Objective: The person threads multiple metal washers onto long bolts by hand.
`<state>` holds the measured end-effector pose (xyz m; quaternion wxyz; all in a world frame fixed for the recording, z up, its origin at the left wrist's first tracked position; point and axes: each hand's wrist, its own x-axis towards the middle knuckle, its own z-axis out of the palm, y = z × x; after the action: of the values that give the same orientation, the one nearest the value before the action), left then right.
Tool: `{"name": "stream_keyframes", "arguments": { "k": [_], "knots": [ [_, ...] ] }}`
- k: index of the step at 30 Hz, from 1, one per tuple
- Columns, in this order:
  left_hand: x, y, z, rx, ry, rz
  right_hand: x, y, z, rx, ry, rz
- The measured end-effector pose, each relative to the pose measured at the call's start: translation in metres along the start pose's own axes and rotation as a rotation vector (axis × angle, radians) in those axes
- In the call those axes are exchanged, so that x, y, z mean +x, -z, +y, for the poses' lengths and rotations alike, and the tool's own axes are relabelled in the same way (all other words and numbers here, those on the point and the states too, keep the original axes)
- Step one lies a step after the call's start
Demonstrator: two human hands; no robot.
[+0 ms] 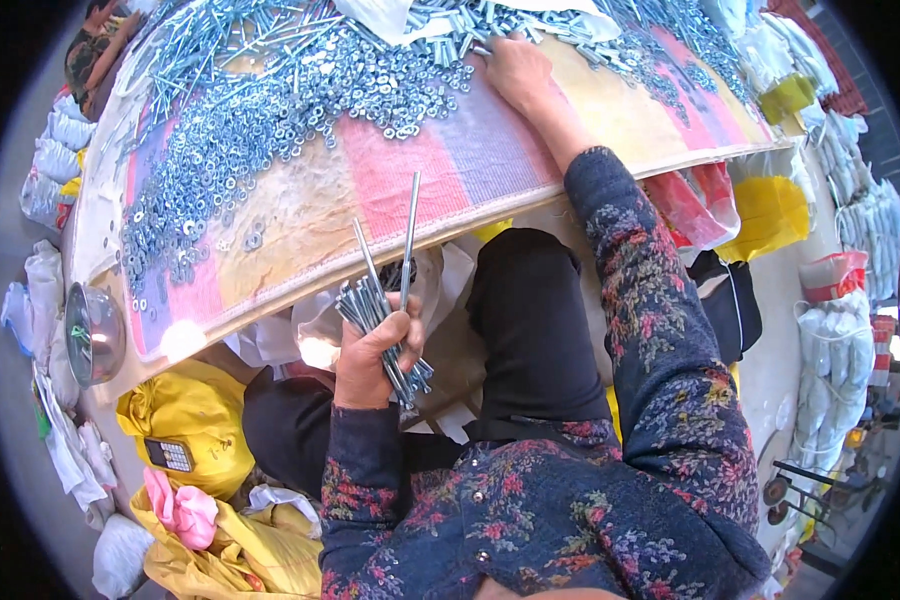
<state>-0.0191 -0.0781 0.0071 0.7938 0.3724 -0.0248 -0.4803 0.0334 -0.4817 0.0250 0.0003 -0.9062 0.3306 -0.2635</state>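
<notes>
Well, slim, straight, shiny silver-grey metal rods (367, 303).

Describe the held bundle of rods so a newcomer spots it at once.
Follow the striped tabletop to its near edge. Just below, the left hand grips a bundle of silvery rods. Unlike the loose rods heaped on the tabletop, these are gathered in one fist, two poking well above the rest.

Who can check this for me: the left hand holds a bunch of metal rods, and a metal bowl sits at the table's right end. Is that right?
Not quite: the head view shows the metal bowl at the table's left end. The left hand does hold metal rods.
</notes>
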Motion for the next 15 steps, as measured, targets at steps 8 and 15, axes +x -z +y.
{"name": "stream_keyframes", "arguments": {
  "k": [8,15],
  "knots": [
    [0.002,0.000,0.003,0.051,0.003,0.091,-0.026,0.050,-0.015,0.898,0.066,-0.433],
    [-0.006,0.007,-0.002,0.106,-0.062,0.098,-0.111,0.078,-0.054,1.489,-0.152,-0.565]
  ]
}}
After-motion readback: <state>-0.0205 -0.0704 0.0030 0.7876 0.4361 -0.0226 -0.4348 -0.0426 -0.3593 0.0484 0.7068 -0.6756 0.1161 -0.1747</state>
